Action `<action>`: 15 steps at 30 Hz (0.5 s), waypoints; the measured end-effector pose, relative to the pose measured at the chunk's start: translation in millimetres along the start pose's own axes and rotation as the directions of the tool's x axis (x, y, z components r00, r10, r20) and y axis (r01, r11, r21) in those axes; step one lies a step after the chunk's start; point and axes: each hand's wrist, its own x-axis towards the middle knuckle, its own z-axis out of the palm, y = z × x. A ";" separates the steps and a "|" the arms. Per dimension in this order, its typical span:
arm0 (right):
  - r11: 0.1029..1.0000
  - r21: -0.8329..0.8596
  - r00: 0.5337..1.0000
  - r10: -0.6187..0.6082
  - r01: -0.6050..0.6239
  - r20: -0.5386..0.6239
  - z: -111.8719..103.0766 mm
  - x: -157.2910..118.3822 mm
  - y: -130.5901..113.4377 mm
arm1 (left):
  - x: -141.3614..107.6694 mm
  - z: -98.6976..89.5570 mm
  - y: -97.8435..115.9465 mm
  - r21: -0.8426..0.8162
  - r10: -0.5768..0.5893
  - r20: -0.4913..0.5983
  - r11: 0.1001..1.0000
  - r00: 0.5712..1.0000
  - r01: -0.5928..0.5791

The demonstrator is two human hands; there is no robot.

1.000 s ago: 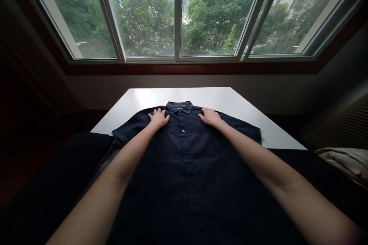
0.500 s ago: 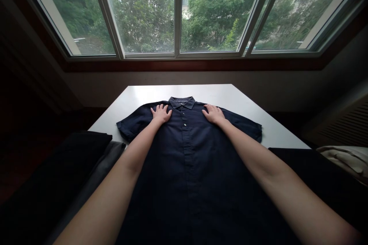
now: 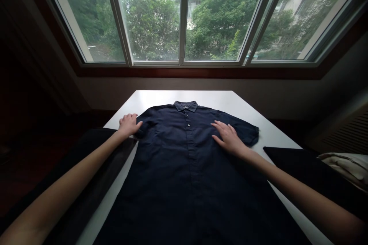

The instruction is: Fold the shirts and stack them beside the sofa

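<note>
A dark navy short-sleeved button-up shirt [image 3: 178, 168] lies spread out, front up, with its collar [image 3: 185, 106] at the far end. My left hand [image 3: 129, 125] is at the end of the left-side sleeve, fingers slightly apart and thumb out; it hides the cuff, and whether it touches the cloth I cannot tell. Over the right side of the chest is my right hand [image 3: 229, 138], its fingers stretched and nothing held. Beyond it the right-side sleeve [image 3: 244, 128] lies flat, angled outward.
The shirt rests on a white table [image 3: 161, 95] below a wide window [image 3: 184, 19]. Dark folded clothes [image 3: 97, 138] lie along the left edge. On the right are a black folded garment [image 3: 293, 160] and a beige cloth item [image 3: 345, 166].
My left hand has moved left from the shoulder area to the sleeve end. My right hand has shifted right and nearer to me. The camera view has tilted slightly up.
</note>
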 end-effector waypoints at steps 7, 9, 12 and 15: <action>0.988 0.127 0.995 -0.096 0.091 0.032 -26.1 -105.0 -71.6 | -23.7 -0.5 -40.9 -0.082 -0.211 0.175 0.970 0.962 0.228; 0.982 0.153 0.992 -0.116 0.108 0.043 -34.4 -127.8 -93.2 | -26.8 1.5 -32.9 -0.124 -0.210 0.147 0.965 0.967 0.229; 0.971 0.192 0.980 -0.166 0.143 0.107 -46.0 -161.5 -121.2 | -27.1 4.0 -22.0 -0.192 -0.212 0.166 0.951 0.963 0.242; 0.964 0.224 0.962 -0.191 0.147 0.194 -51.4 -190.4 -136.4 | -28.1 10.1 -16.7 -0.252 -0.210 0.134 0.938 0.969 0.238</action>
